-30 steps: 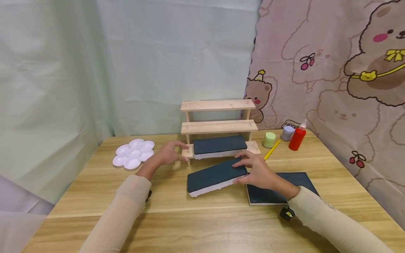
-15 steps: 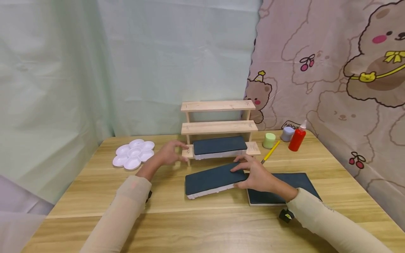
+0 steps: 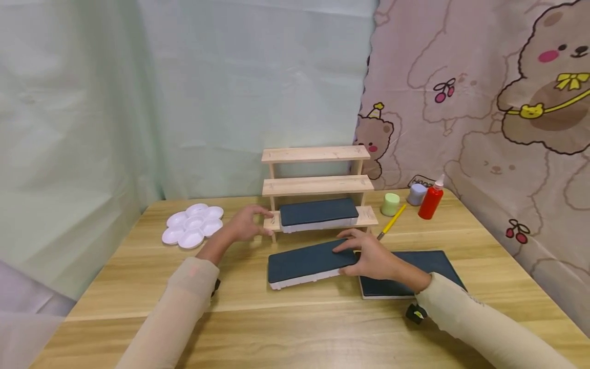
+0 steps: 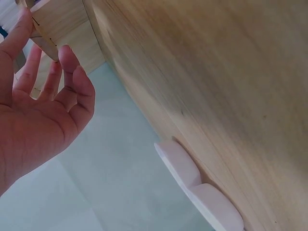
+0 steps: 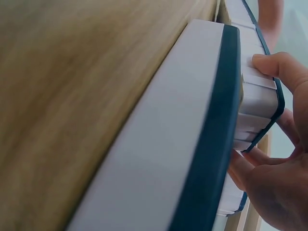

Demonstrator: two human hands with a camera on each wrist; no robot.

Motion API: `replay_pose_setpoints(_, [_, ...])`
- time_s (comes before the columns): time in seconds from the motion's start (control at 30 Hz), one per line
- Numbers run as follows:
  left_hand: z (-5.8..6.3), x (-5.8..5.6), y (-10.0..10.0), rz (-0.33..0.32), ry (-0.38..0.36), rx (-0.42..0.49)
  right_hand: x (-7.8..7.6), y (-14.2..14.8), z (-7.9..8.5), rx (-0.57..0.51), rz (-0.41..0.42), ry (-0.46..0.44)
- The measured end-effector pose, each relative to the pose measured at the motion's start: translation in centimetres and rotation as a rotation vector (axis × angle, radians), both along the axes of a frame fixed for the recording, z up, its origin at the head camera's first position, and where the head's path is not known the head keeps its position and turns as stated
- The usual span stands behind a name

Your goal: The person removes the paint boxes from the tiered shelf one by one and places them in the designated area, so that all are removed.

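Observation:
My right hand [image 3: 371, 254] holds a long white box [image 3: 311, 262] with a dark blue lid by its right end, thumb on the near side and fingertips over the lid. The box lies at a slant, just in front of a three-tier wooden shelf stand [image 3: 318, 185]. My left hand [image 3: 244, 223] grips the left end of the lowest shelf; in the left wrist view the thumb and fingers lie on either side of the plank [image 4: 45, 41]. A second dark-lidded box [image 3: 318, 212] rests on that shelf. Beside the right wrist lies a wider dark-topped box [image 5: 159, 130], partly covered by the forearm.
A white flower-shaped palette [image 3: 192, 225] sits on the left of the wooden table [image 3: 295, 333]. To the right of the stand are a green jar [image 3: 390, 204], a blue-purple jar [image 3: 417, 195], a red bottle [image 3: 430, 201] and a yellow brush [image 3: 393, 221]. Curtains hang behind.
My right hand and the box it holds have moved slightly toward me and to the left. My left hand stays at the shelf end.

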State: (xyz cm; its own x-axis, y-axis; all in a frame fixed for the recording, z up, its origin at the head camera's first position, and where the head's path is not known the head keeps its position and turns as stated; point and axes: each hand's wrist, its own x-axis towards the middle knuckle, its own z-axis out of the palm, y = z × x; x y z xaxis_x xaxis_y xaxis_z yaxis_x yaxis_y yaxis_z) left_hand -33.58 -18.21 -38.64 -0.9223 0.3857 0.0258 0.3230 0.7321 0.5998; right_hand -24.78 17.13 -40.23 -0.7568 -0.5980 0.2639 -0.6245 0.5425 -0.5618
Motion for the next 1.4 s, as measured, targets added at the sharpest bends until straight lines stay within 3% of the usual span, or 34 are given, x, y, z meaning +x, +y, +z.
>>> replay_pose_setpoints(0.47, [-0.13, -0.12, -0.16, 0.010, -0.003, 0.003, -0.03, -0.17, -0.46, 0.082, 0.018, -0.005])
replay_pose_setpoints(0.8, [-0.50, -0.36, -0.25, 0.009, 0.007, 0.003, 0.10, -0.21, -0.38, 0.119, 0.033, -0.061])
replay_pose_setpoints(1.4, [-0.14, -0.02, -0.19, 0.015, -0.011, 0.002, 0.35, -0.35, -0.49, 0.176, 0.040, -0.076])
